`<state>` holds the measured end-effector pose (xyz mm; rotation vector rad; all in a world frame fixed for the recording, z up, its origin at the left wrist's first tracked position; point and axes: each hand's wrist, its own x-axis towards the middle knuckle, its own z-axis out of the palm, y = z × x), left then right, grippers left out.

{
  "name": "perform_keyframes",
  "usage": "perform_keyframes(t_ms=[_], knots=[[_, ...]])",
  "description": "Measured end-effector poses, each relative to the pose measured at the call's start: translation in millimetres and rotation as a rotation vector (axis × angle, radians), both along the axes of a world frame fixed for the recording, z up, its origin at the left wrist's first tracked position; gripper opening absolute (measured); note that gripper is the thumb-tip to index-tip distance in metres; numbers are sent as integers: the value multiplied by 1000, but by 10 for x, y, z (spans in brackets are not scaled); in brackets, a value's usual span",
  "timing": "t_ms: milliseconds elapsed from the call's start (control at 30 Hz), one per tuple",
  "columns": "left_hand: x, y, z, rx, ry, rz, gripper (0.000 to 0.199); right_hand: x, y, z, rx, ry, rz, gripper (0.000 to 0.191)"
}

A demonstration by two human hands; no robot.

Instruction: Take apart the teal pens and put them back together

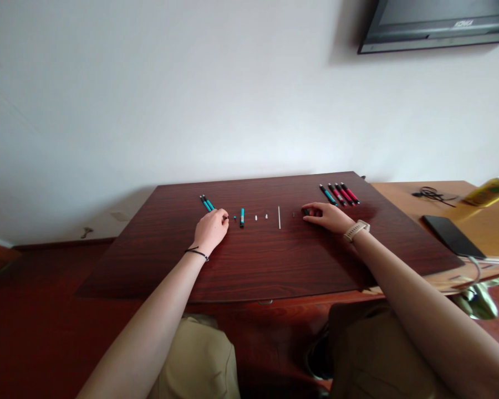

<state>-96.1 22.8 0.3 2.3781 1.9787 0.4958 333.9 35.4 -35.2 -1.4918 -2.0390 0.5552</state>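
Observation:
My left hand (211, 228) rests on the dark tabletop with its fingers pinched together; a dark bit shows at the fingertips, too small to name. Just beyond it lie teal pens (207, 203), partly covered by the hand. Between my hands runs a row of pen parts: a small teal-and-black piece (235, 218), a teal pen barrel (242, 218), two small white pieces (256, 218), a thin white refill (279, 218) and a tiny dark part (293, 214), perhaps a spring. At the right of the row, my right hand (330, 218) pinches a short black pen part (306, 211) at the table surface.
Behind my right hand lie a teal pen (328, 194) and several red pens (344, 194). A lighter table (403, 194) adjoins at right, bearing a black phone (451, 235), a coiled cable (434, 194) and a yellow can (488, 191). A screen (441, 25) hangs on the wall.

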Motion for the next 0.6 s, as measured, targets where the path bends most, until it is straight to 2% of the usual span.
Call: perform_keyframes(t_ms=[267,400,500,600], knots=[[-8,1,-14,0,-7,4,19,-39,-16,24,7,-35,-37,58],[-42,-4,-20,36,-30,-29,18,-28,-33,22,31,-36,-31,73],[-54,-37,16,116,-76,-49,22,-62,-72,48,136,-23,-66,81],[-24,-103,84,214,-154,-98,26,-186,-151,154,295,40,-97,78]])
